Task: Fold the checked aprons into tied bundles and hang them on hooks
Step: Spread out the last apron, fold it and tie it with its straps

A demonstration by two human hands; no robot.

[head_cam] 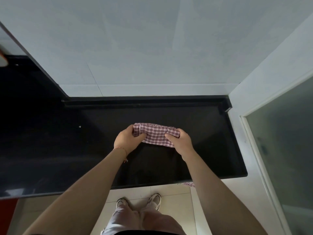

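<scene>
Hands met over black worktop [50, 141] centre. Left hand [126, 139] pinched checked apron [155, 135] at its 9 o'clock end, thumb on top, thin red wrist thread [121, 148] showing. Apron was folded into a narrow band just above worktop. Right hand [180, 141] gripped 3 o'clock end. More checked cloth [188, 184] lay on floor at 5 o'clock, below the worktop edge.

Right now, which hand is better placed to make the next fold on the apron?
Probably right: the right hand pinches the folded apron's loose end, while the left hand grips the other end.
</scene>
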